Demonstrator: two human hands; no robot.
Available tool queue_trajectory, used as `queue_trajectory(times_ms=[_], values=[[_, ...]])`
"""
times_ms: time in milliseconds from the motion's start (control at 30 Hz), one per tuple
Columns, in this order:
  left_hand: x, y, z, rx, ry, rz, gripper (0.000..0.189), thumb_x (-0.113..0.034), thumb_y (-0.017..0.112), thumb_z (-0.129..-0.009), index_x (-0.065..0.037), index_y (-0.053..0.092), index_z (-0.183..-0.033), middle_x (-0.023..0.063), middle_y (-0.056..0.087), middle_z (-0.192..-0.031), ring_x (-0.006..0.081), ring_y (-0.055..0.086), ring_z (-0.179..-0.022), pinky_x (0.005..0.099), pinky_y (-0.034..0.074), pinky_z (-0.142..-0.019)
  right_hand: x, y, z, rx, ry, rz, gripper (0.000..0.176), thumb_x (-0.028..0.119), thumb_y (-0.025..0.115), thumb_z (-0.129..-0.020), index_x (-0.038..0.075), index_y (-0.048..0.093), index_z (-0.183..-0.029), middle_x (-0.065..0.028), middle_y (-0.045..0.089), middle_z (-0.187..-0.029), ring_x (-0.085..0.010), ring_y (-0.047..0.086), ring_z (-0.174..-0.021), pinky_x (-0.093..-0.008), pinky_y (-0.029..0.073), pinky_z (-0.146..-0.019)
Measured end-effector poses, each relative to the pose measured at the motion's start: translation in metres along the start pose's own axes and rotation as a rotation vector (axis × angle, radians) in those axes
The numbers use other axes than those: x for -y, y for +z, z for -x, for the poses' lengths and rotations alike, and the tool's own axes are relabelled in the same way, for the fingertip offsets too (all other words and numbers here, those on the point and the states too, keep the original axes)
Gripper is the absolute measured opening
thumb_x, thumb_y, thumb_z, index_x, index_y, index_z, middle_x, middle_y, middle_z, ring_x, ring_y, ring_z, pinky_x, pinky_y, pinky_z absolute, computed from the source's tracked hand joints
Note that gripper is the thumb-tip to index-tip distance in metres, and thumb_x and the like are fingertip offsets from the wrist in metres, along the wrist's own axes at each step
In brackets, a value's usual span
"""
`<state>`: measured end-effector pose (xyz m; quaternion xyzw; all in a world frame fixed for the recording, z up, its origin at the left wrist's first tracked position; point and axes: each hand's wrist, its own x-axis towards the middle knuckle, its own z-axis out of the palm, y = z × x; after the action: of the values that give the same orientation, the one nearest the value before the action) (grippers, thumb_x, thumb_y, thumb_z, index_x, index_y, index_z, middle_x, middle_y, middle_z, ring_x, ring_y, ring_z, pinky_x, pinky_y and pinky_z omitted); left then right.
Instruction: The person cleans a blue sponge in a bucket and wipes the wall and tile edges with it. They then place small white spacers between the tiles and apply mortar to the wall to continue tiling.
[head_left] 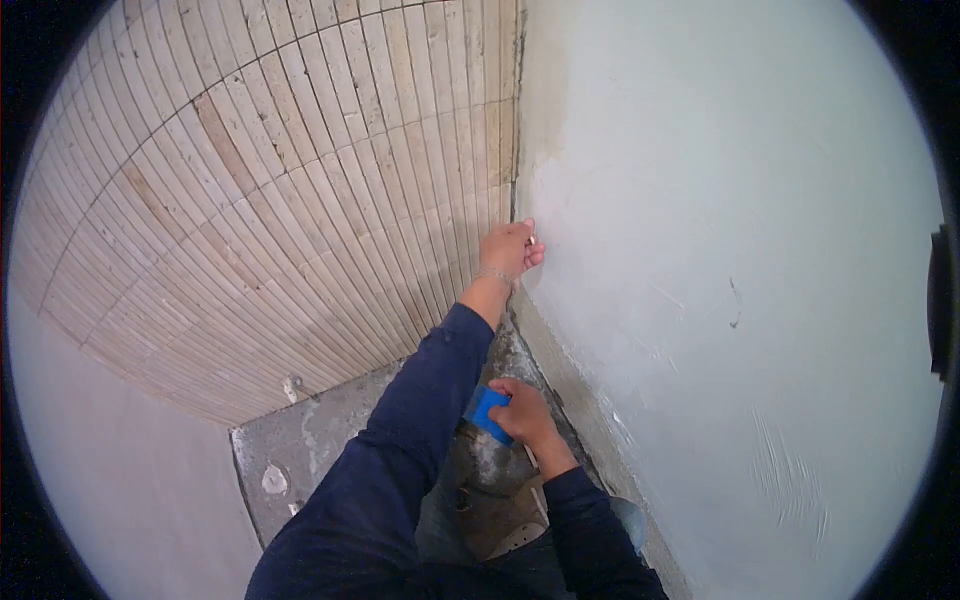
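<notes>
My left hand [508,250] reaches up to the inner corner where the tiled wall [330,190] meets the smooth plastered wall [740,200]. Its fingers are curled in at the dark vertical joint [514,200]; whatever they may pinch is too small to make out. A thin bracelet circles that wrist. Lower down, near my body, my right hand [522,412] grips a flat blue scraper [487,414], thumb and fingers across one side of it. The scraper's greyish edge points left, beside my left sleeve.
Bare concrete floor [300,440] runs below the tiles, with a pipe fitting [292,388] by the wall and a round whitish patch [274,480]. A pale wall [140,440] stands at the left. Cardboard-like scraps [520,515] lie near my legs. Rough mortar [590,400] lines the right wall's foot.
</notes>
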<state>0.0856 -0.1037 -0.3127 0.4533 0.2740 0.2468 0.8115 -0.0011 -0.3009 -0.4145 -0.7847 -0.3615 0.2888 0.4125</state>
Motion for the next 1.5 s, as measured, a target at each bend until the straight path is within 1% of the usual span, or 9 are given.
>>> queue_trajectory(times_ms=[267, 533, 600, 733, 867, 1100, 1267, 1400, 1500], values=[[0.005, -0.045, 0.056, -0.063, 0.244, -0.193, 0.037, -0.023, 0.066, -0.088, 0.002, 0.055, -0.114, 0.0071, 0.059, -0.095, 0.0156, 0.061, -0.074, 0.0263, 0.053, -0.063, -0.003, -0.005, -0.004, -0.037, -0.025, -0.076, 0.045, 0.013, 0.066, -0.067, 0.007, 0.064, -0.111, -0.0152, 0.067, -0.107, -0.0316, 0.063, -0.101, -0.0375, 0.050, -0.088], [0.091, -0.301, 0.175, -0.580, 0.028, -0.573, 0.027, -0.024, 0.068, -0.086, -0.002, 0.062, -0.102, 0.0042, 0.059, -0.076, 0.0123, 0.055, -0.059, 0.0271, 0.050, -0.053, -0.029, 0.000, -0.036, -0.179, 0.027, -0.415, 0.043, 0.007, 0.067, -0.071, 0.004, 0.062, -0.114, -0.0153, 0.067, -0.105, -0.0267, 0.064, -0.096, -0.0352, 0.051, -0.082], [0.116, -0.361, 0.228, -0.688, -0.080, -0.575, 0.026, -0.024, 0.068, -0.086, -0.003, 0.062, -0.100, 0.0065, 0.062, -0.080, 0.0146, 0.060, -0.059, 0.0282, 0.050, -0.049, -0.035, 0.001, -0.044, -0.015, 0.084, -1.096, 0.047, 0.008, 0.066, -0.074, 0.006, 0.058, -0.120, -0.0127, 0.064, -0.106, -0.0262, 0.062, -0.093, -0.0367, 0.051, -0.078], [0.158, -0.437, 0.308, -0.849, -0.230, -0.506, 0.027, -0.022, 0.066, -0.087, -0.002, 0.058, -0.103, 0.0069, 0.063, -0.080, 0.0161, 0.061, -0.056, 0.0288, 0.050, -0.047, -0.001, -0.024, -0.032, 0.151, 0.104, -1.688, 0.052, 0.019, 0.066, -0.081, 0.003, 0.049, -0.126, -0.0125, 0.058, -0.113, -0.0238, 0.059, -0.091, -0.0410, 0.051, -0.070], [0.159, -0.432, 0.353, -0.825, -0.237, -0.445, 0.021, -0.024, 0.064, -0.089, -0.004, 0.060, -0.093, 0.0026, 0.060, -0.072, 0.0160, 0.060, -0.056, 0.0296, 0.050, -0.050, 0.062, -0.039, -0.032, 0.257, 0.009, -1.668, 0.054, 0.026, 0.066, -0.083, 0.002, 0.046, -0.127, -0.0126, 0.057, -0.112, -0.0234, 0.059, -0.091, -0.0410, 0.052, -0.068], [0.168, -0.480, 0.372, -0.694, -0.251, -0.381, 0.033, -0.020, 0.066, -0.087, 0.003, 0.057, -0.108, 0.0078, 0.063, -0.081, 0.0157, 0.059, -0.056, 0.0299, 0.051, -0.048, 0.207, -0.106, -0.142, -0.666, -0.670, -0.567, 0.035, 0.016, 0.054, -0.093, -0.004, 0.050, -0.121, -0.0086, 0.060, -0.107, -0.0172, 0.061, -0.091, -0.0310, 0.049, -0.072], [0.184, -0.518, 0.379, -0.710, -0.174, -0.217, 0.024, -0.017, 0.065, -0.088, 0.000, 0.059, -0.103, 0.0069, 0.061, -0.082, 0.0140, 0.056, -0.057, 0.0297, 0.050, -0.048, 0.220, -0.102, -0.198, -1.044, -0.509, 0.061, 0.032, 0.017, 0.050, -0.091, -0.002, 0.058, -0.115, -0.0224, 0.065, -0.095, -0.0348, 0.063, -0.087, -0.0407, 0.048, -0.079], [0.179, -0.519, 0.391, -0.743, -0.239, -0.226, 0.016, -0.016, 0.063, -0.088, -0.002, 0.058, -0.094, 0.0046, 0.056, -0.078, 0.0133, 0.054, -0.055, 0.0293, 0.050, -0.047, 0.152, -0.061, -0.213, -0.918, -0.129, 0.333, 0.027, 0.013, 0.047, -0.086, -0.002, 0.064, -0.099, -0.0261, 0.064, -0.098, -0.0426, 0.061, -0.092, -0.0469, 0.048, -0.081], [0.184, -0.528, 0.401, -0.700, -0.237, -0.225, 0.015, -0.017, 0.063, -0.088, -0.003, 0.057, -0.090, 0.0025, 0.054, -0.070, 0.0120, 0.051, -0.052, 0.0284, 0.050, -0.046, 0.027, -0.036, -0.244, -0.430, 0.034, 0.863, 0.021, 0.013, 0.052, -0.081, 0.001, 0.069, -0.081, -0.0231, 0.067, -0.091, -0.0403, 0.064, -0.085, -0.0461, 0.051, -0.077]])
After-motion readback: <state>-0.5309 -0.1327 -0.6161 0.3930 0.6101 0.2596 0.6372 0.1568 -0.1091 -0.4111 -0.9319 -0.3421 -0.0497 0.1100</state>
